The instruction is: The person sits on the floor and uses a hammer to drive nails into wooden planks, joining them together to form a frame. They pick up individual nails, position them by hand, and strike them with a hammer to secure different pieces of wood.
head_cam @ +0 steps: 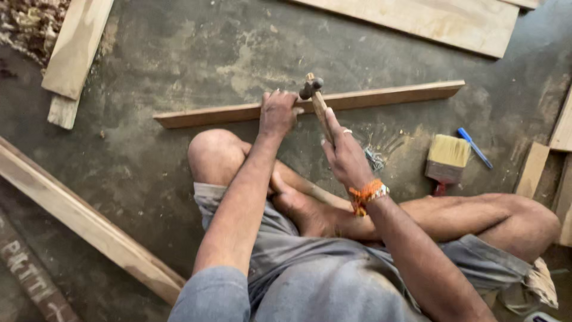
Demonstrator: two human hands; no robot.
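I sit cross-legged on a dusty concrete floor. A long narrow wooden strip lies across the floor in front of my knees. My left hand rests on the strip, fingers curled down on its top edge. My right hand, with a ring and an orange wristband, grips the wooden handle of a small hammer. The hammer's metal head sits just above the strip, right beside my left fingers. Whether a nail stands under the fingers is hidden.
A small pile of nails lies by my right hand. A paintbrush and a blue pen lie to the right. Planks lie at the top, top left, left and right edge.
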